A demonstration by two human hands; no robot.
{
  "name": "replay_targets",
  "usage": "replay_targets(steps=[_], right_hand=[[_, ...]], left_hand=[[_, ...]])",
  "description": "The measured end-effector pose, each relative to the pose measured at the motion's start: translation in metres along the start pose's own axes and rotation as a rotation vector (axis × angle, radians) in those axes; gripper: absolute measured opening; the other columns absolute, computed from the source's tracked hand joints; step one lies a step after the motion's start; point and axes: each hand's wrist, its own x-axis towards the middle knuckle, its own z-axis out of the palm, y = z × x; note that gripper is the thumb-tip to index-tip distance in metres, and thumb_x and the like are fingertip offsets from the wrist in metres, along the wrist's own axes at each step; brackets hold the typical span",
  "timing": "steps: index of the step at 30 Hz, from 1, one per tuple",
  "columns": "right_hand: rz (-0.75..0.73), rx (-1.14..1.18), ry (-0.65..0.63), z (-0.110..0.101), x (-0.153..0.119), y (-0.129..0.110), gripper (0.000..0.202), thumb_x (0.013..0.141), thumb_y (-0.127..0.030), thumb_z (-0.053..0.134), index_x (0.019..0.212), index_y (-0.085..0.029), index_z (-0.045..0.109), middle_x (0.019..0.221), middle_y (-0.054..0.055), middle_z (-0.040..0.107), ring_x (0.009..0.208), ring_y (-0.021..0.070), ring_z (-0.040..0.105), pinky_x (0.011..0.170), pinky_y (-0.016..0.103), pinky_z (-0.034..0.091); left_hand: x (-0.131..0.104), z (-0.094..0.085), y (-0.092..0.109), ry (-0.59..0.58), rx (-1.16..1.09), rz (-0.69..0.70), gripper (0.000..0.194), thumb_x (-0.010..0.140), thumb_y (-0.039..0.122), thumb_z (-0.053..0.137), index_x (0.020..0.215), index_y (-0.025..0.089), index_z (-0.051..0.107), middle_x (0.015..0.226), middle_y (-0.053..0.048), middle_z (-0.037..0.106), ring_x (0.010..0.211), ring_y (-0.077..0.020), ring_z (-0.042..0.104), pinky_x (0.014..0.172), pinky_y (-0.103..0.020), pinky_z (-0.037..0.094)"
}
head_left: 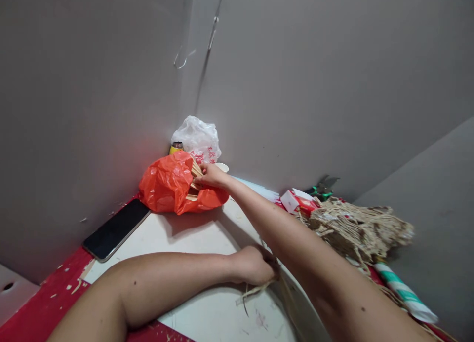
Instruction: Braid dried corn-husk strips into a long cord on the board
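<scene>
My right hand [214, 176] reaches to the mouth of an orange-red plastic bag [163, 181], its fingers closed on pale thin wooden sticks [196, 169] that poke out there. How many sticks it pinches cannot be made out. Lower down, my left hand [254, 265] is a fist just above the white board [192, 233], partly behind my right forearm. Frayed straw-coloured fibre strands [255, 293] stick out below that fist, and the rest of what it holds is hidden.
A black phone [116, 230] lies left of the bag. Behind are a white plastic bag [198, 137], a yellow jar [177, 147] and a white cup [222, 168]. To the right lie a red-and-white box [299, 200], green-handled pliers [322, 190], bundled cord [363, 226] and a green-striped roll [405, 292]. Grey walls enclose the corner.
</scene>
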Motion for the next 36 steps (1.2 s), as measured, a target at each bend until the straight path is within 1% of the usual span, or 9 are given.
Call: replay_targets(steps=[5,10,16,20,23,26,30,33,36], right_hand=[[0.076,0.088,-0.005,-0.002,-0.006,-0.001,0.024,0.066,-0.024,0.06,0.089,-0.017,0.066,0.075,0.002,0.066,0.071,0.017,0.06,0.065,0.025,0.046],[0.139,0.175,0.142,-0.005,-0.007,0.001,0.03,0.07,-0.022,0.05,0.098,-0.016,0.061,0.084,0.005,0.065,0.075,0.0187,0.06,0.068,0.027,0.047],[0.135,0.708,0.158,0.002,-0.011,0.011,0.024,0.067,-0.016,0.05,0.089,-0.016,0.058,0.068,0.001,0.061,0.06,0.013,0.056,0.06,0.024,0.047],[0.09,0.81,0.179,-0.004,-0.014,0.012,0.013,0.065,-0.023,0.062,0.074,-0.014,0.059,0.059,-0.002,0.057,0.053,0.0096,0.049,0.055,0.022,0.042],[0.08,0.849,0.254,-0.015,-0.015,0.009,0.013,0.07,-0.025,0.059,0.065,-0.015,0.054,0.051,-0.003,0.052,0.048,0.0077,0.045,0.053,0.022,0.04],[0.061,0.91,0.33,-0.03,-0.016,0.004,0.009,0.073,-0.023,0.055,0.069,-0.015,0.053,0.057,-0.001,0.057,0.054,0.0084,0.053,0.058,0.022,0.043],[0.043,0.972,0.457,-0.055,-0.02,-0.002,0.01,0.075,-0.025,0.054,0.075,-0.015,0.053,0.063,0.001,0.061,0.059,0.0106,0.058,0.057,0.023,0.046],[-0.04,1.077,0.647,-0.074,-0.028,-0.009,0.009,0.076,-0.025,0.053,0.075,-0.016,0.052,0.059,-0.002,0.058,0.054,0.0096,0.057,0.056,0.022,0.047],[-0.17,1.129,0.631,-0.089,-0.05,-0.024,0.011,0.077,-0.028,0.054,0.077,-0.017,0.051,0.054,-0.006,0.052,0.045,0.0087,0.052,0.05,0.023,0.045]], left_hand=[[0.001,-0.001,0.0,-0.005,-0.005,-0.01,0.02,0.063,0.018,0.051,0.075,0.011,0.066,0.06,0.0,0.049,0.052,-0.0093,0.038,0.049,-0.023,0.034],[0.002,0.001,-0.003,0.003,0.014,0.019,0.026,0.062,0.015,0.05,0.08,0.011,0.068,0.064,-0.001,0.053,0.057,-0.0101,0.041,0.052,-0.023,0.036],[0.008,0.005,-0.011,0.016,-0.046,0.09,0.031,0.062,0.014,0.048,0.084,0.009,0.069,0.07,-0.002,0.058,0.06,-0.0113,0.045,0.054,-0.023,0.038],[0.012,0.007,-0.015,0.001,-0.06,0.092,0.032,0.063,0.014,0.048,0.086,0.01,0.07,0.071,-0.003,0.06,0.061,-0.0123,0.046,0.059,-0.025,0.041],[0.012,0.007,-0.014,-0.011,-0.095,0.103,0.034,0.064,0.014,0.047,0.089,0.011,0.07,0.074,-0.003,0.062,0.061,-0.0119,0.046,0.063,-0.025,0.043],[0.008,0.006,-0.01,-0.02,-0.124,0.108,0.033,0.065,0.013,0.047,0.088,0.012,0.07,0.075,-0.001,0.062,0.063,-0.0112,0.047,0.065,-0.024,0.042],[0.001,0.003,-0.004,-0.009,-0.114,0.042,0.023,0.065,0.015,0.047,0.077,0.013,0.067,0.062,0.001,0.053,0.054,-0.0095,0.042,0.054,-0.022,0.038],[-0.001,0.002,-0.001,-0.018,-0.058,-0.013,0.015,0.067,0.019,0.047,0.065,0.013,0.061,0.052,0.003,0.042,0.046,-0.0094,0.038,0.047,-0.023,0.032],[0.0,0.001,-0.001,-0.023,-0.038,-0.019,0.013,0.069,0.02,0.047,0.064,0.014,0.057,0.052,0.003,0.042,0.046,-0.0095,0.039,0.046,-0.023,0.032]])
